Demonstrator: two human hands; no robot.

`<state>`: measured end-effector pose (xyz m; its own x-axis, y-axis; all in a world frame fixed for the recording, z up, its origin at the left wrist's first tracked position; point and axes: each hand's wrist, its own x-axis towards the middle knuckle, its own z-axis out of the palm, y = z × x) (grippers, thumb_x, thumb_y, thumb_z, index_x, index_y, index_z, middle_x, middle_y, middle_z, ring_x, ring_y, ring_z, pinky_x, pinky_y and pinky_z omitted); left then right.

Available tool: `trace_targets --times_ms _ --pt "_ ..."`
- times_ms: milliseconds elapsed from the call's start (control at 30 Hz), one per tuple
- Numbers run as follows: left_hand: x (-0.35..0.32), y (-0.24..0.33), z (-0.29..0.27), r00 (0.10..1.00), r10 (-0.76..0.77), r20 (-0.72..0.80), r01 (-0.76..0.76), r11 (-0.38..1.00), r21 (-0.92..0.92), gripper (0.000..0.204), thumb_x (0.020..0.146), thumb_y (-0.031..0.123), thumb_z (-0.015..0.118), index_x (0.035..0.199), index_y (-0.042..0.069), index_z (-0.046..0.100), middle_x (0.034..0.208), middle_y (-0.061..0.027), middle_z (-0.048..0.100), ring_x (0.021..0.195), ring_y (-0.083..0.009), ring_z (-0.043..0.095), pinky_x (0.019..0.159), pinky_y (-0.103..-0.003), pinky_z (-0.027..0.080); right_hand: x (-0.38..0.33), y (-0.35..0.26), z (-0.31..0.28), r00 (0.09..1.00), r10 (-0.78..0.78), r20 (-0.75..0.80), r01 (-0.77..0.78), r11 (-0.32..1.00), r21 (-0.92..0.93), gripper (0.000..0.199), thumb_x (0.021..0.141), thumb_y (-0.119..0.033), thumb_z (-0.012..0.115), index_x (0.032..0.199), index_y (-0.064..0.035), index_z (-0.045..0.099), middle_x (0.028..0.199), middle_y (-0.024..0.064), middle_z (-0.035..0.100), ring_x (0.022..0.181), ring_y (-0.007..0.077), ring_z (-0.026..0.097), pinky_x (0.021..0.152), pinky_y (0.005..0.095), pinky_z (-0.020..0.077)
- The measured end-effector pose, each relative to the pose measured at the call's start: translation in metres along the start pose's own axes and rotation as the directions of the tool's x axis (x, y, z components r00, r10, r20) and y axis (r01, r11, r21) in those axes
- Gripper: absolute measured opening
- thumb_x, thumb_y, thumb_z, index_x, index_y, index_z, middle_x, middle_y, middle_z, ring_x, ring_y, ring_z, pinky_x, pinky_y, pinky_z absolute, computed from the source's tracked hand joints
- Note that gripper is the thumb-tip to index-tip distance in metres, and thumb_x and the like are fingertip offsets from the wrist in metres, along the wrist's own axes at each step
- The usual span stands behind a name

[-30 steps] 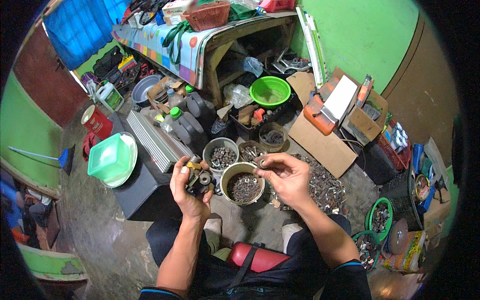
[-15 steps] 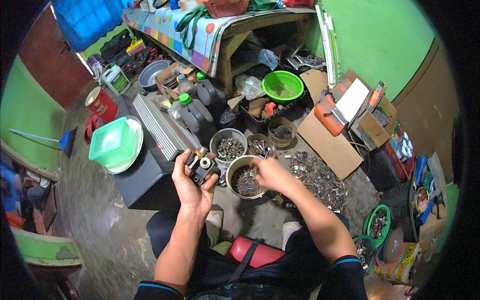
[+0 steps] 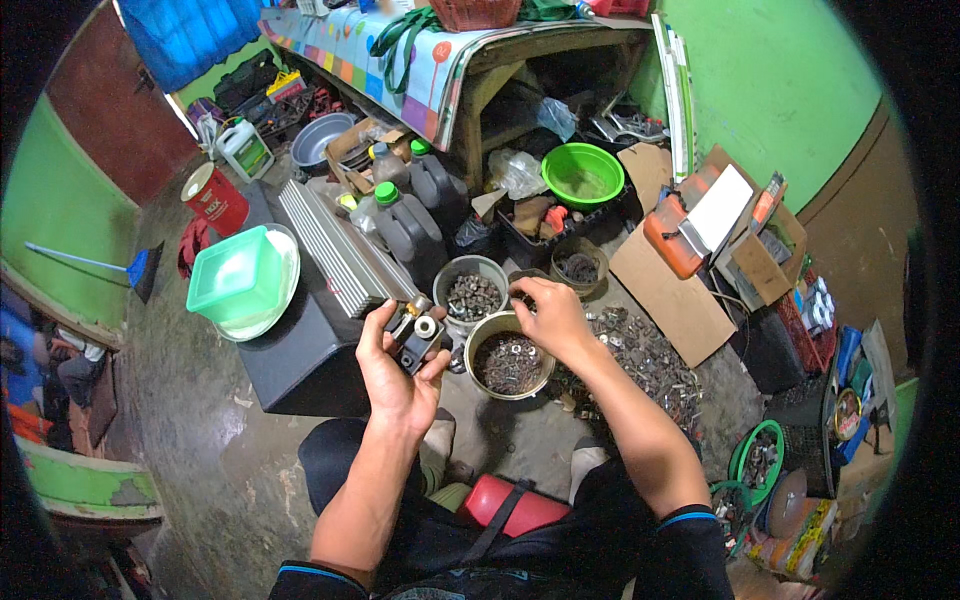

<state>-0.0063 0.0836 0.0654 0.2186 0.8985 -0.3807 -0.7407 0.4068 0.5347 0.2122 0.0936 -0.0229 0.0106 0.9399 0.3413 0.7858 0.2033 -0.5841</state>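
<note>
In my left hand [image 3: 395, 385] lies a dark metal block with a pale round collar [image 3: 421, 334] and a brass-coloured fitting; the fingers are closed round it. My right hand [image 3: 556, 320] is above the far right rim of a cream bucket [image 3: 466, 362] full of small screws and metal bits. Its fingers are pinched together, and what they hold, if anything, is too small to name. Close behind are a grey bucket [image 3: 441, 290] of metal pieces and a container partly hidden by my right hand. A pile of loose hardware [image 3: 650, 370] spreads on the floor under my right forearm.
On the left, a black box [image 3: 290, 370] carries ribbed metal panels [image 3: 335, 255] and a green plastic tub [image 3: 236, 275]. Dark jugs [image 3: 410, 235] stand behind. To the right are flattened cardboard [image 3: 670, 300] and an orange case [image 3: 672, 238]. A green basin [image 3: 583, 176] sits farther back.
My right hand has risen from inside the cream bucket to its far right rim, fingers still pinched. My left hand keeps hold of the metal block. The whole view has shifted slightly.
</note>
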Motion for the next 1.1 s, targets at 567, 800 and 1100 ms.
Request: trace_targets --times_ms 567,800,1100 --pt "-0.023 -0.034 0.022 0.892 0.119 0.437 -0.363 0.764 0.534 0.053 0.077 0.030 0.049 0.108 -0.009 0.065 0.090 -0.0212 0.070 0.077 -0.0211 0.067 0.075 -0.029 0.053 -0.070 -0.074 -0.092 0.977 0.076 -0.198 0.014 0.908 0.419 0.023 0.078 -0.006 0.075 0.100 0.0010 0.069 0.085 0.0106 0.070 0.075 0.0128 0.067 0.066 0.0255 0.0521" --pt "-0.026 -0.046 0.015 0.794 0.190 0.578 -0.572 0.557 0.603 0.031 0.075 0.011 0.053 0.093 -0.008 0.070 0.089 -0.0132 0.071 0.080 -0.0154 0.064 0.076 -0.026 0.049 -0.076 -0.085 -0.110 0.948 -0.223 -0.226 0.294 0.886 0.359 0.037 0.077 -0.012 0.078 0.110 -0.0010 0.066 0.100 0.0128 0.066 0.086 0.0226 0.066 0.073 0.0316 0.0523" --pt "-0.019 -0.061 0.020 0.895 0.201 0.399 -0.435 0.596 0.675 0.028 0.091 0.016 0.054 0.081 -0.006 0.068 0.074 -0.0056 0.065 0.067 -0.0087 0.056 0.061 -0.024 0.043 -0.078 -0.077 -0.098 0.926 -0.287 -0.244 0.339 0.918 0.206 0.036 0.067 -0.003 0.078 0.101 0.0010 0.067 0.092 0.0130 0.064 0.081 0.0278 0.063 0.070 0.0344 0.0514"
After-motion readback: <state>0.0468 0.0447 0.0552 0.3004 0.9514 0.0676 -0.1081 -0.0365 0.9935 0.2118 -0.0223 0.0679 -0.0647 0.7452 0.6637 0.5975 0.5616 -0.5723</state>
